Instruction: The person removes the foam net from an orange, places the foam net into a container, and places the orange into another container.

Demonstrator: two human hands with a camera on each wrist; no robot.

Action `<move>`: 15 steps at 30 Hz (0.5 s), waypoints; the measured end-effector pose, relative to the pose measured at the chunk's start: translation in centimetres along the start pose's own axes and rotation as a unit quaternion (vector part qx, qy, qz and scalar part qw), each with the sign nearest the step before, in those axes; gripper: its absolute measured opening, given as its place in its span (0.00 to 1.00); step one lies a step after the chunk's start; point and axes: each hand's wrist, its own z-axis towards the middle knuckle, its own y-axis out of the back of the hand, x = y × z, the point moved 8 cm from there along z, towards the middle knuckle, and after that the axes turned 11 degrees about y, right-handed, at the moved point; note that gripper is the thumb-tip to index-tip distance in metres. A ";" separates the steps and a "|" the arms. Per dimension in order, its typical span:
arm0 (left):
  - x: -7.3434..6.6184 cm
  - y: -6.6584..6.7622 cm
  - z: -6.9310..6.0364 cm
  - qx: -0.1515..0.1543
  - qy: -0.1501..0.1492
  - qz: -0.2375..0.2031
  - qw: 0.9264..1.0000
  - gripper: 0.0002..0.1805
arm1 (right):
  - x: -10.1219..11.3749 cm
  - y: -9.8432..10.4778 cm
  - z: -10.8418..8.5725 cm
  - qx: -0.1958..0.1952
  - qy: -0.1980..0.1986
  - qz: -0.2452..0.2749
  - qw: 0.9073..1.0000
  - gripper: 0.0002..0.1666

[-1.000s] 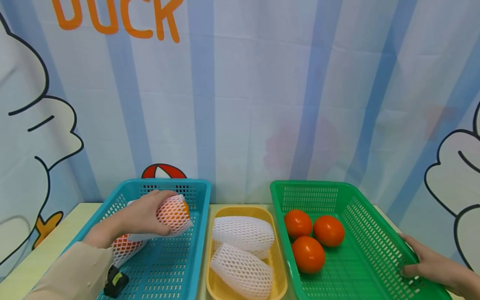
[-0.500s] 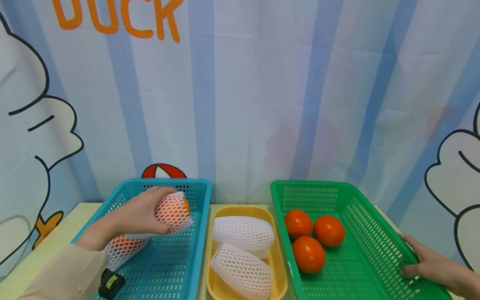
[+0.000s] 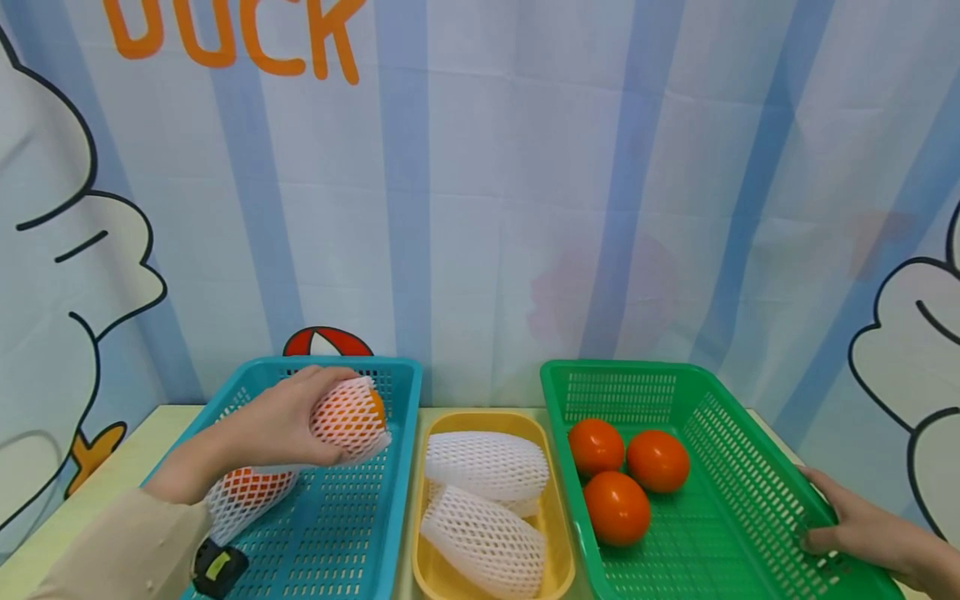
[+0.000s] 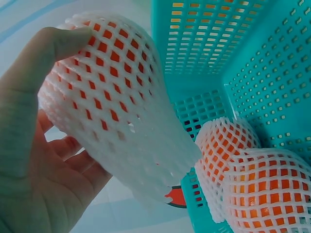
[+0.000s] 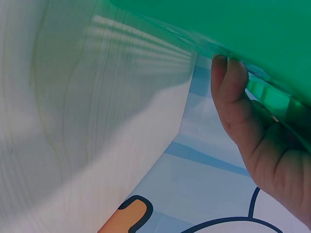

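My left hand (image 3: pixel 288 421) holds a round orange-red fruit (image 3: pixel 345 412) in a white foam net sleeve, above the blue basket (image 3: pixel 337 533). In the left wrist view the sleeve's loose end hangs past the fruit, and the thumb lies across the netting. Two netted fruits (image 4: pixel 269 189) rest in the basket there; the head view shows one of them partly under my forearm. At the far right, my right hand (image 3: pixel 862 525) grips the side rim of the green basket (image 3: pixel 720 542), thumb inside and fingers outside. Several bare orange-red fruits, one nearest the front (image 3: pixel 617 509), lie at that basket's left side.
Between the two baskets stands a yellow tray (image 3: pixel 558 575) holding white foam net sleeves (image 3: pixel 487 542). All three stand on a pale wooden table (image 3: pixel 168 425). Behind it hangs a striped cloth (image 3: pixel 487 208) with cartoon prints.
My left hand has risen slightly with the netted fruit, and its forearm has shifted a little left. My right hand and the loose fruits have stayed put.
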 end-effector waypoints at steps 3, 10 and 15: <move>-0.2 0.0 0.0 0.003 0.001 -0.007 1.000 0.41 | -0.2 0.1 0.1 -0.002 0.000 0.003 1.000 0.54; -0.9 0.1 -0.1 0.004 0.002 -0.011 1.000 0.41 | -0.2 0.1 0.2 -0.004 0.002 0.015 1.000 0.55; -1.4 0.3 -0.3 0.004 -0.003 -0.012 1.000 0.41 | -0.2 0.0 0.1 -0.005 0.003 0.018 1.000 0.55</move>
